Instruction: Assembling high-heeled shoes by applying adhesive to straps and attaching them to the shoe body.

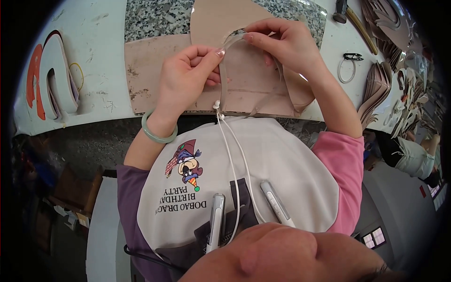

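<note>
A narrow greyish strip (223, 91) runs in a curve between my two hands. My left hand (188, 77) pinches it between thumb and forefinger, and a length hangs down toward my chest. At the upper right, my right hand (291, 44) pinches the same strip with thumb and forefinger, while another length trails below that hand. Just beyond the fingertips lies a smooth beige leather-like piece (223, 18) with a curved edge. Whether the strip is fixed to that piece I cannot tell. Under both hands is a stained pinkish-beige work sheet (159, 77).
A speckled stone slab (155, 19) lies on the white table (105, 33). To the left are curved white and orange cut pieces (58, 75). On the right are a hammer (340, 11), thread snips (352, 57) and stacked beige pieces (376, 89). White cords (230, 141) hang near the table edge.
</note>
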